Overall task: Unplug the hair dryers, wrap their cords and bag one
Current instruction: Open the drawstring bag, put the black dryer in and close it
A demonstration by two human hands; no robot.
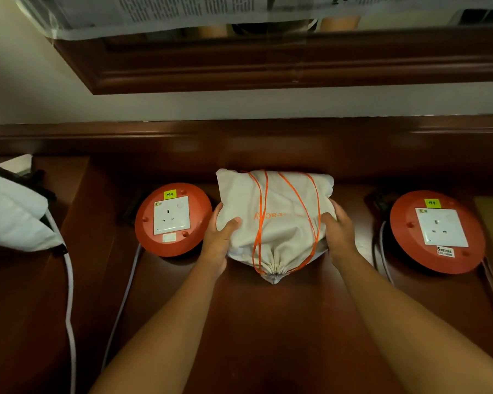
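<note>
Your wooden desk (268,322) carries two red socket reels (173,219), both sockets bare; between them lies the cinched cloth bag (271,220), its orange drawstring (264,211) looped loosely over it; your left hand (218,240) and right hand (337,231) grip its sides, fingers curled into the fabric; lift carelessly and I judge those slack loops could snag.

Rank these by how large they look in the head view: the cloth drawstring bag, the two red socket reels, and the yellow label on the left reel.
1. Cloth drawstring bag
2. Left reel and right reel: look alike, so no ranking between them
3. Yellow label
</note>
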